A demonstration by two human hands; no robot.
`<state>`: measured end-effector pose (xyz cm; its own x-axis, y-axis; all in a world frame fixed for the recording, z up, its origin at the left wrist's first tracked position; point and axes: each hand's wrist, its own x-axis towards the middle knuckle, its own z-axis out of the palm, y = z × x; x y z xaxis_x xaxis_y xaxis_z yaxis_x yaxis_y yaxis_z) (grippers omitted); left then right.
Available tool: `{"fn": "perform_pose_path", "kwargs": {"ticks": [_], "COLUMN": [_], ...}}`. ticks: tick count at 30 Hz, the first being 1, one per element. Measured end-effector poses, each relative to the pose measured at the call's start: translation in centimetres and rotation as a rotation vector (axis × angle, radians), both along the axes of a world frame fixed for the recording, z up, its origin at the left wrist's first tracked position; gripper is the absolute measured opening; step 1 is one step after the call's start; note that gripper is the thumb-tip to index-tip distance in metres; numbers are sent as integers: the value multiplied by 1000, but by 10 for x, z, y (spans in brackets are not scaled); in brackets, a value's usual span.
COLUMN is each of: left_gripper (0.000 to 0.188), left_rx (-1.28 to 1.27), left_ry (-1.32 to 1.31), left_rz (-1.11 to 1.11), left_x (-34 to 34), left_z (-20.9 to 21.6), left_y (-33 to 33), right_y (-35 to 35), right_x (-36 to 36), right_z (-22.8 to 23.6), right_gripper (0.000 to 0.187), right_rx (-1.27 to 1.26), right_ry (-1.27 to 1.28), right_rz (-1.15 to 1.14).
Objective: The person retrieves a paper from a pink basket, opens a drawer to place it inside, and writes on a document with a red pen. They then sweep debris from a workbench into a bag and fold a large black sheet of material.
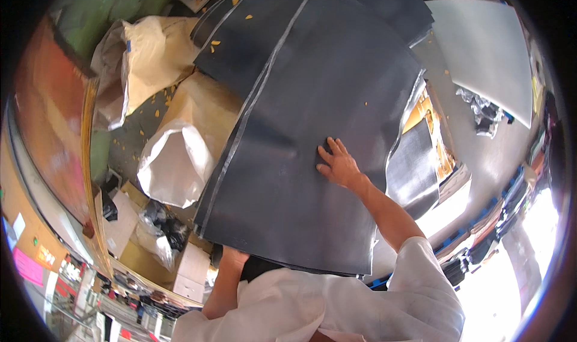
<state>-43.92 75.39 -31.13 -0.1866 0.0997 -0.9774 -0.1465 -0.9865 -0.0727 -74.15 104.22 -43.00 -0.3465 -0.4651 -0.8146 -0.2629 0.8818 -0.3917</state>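
A large dark grey, leather-like sheet (pixel 312 102) with pale, rough edges stretches away in front of me, its near edge close to my body. On its surface, right of the middle, my right hand (pixel 340 165) lies flat with fingers apart and nothing in them. At the sheet's near left corner is my left hand (pixel 235 257). Its fingers go under the edge and are hidden, so I cannot see whether they grip it. More dark sheets (pixel 240 48) lie beneath and beyond, with small yellow scraps on them.
Two paper sacks (pixel 159 48) (pixel 180 156) lie open-ended on the left. Nearer stands a cardboard box (pixel 144 234) holding black and clear plastic. A leaning reddish board (pixel 51 126) is at far left. On the right are a pale grey panel (pixel 490 54) and crumpled clear plastic (pixel 481 111).
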Motion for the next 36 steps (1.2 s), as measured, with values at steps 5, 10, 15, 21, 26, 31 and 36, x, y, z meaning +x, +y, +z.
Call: {"fn": "perform_pose_path", "kwargs": {"ticks": [5,10,15,21,26,31,36], "left_gripper": [56,55,53,52,51,46,51], "left_rx": [309,420,503,440,-645,-2147,-2635], "left_ry": [-55,-31,-12,32,568,1040,1018], "left_rz": [-42,-42,-66,-227,-1345,-730,-748], "left_x": [-23,-58,-133,-237,-295,-351,-470], "left_z": [6,29,107,209,251,232,195], "left_y": [28,52,71,95,76,85,126], "right_y": [-3,8,13,69,88,80,84], "right_x": [23,99,125,36,-107,-198,-290], "right_z": [41,174,261,344,420,456,480], "right_gripper": [73,86,84,53,37,34,35], "right_rx": [-113,-292,-205,-341,-421,-484,-157], "right_ry": [-274,-265,113,125,-10,-42,2], "right_rz": [-95,-54,-122,-430,-210,-127,-80]}}
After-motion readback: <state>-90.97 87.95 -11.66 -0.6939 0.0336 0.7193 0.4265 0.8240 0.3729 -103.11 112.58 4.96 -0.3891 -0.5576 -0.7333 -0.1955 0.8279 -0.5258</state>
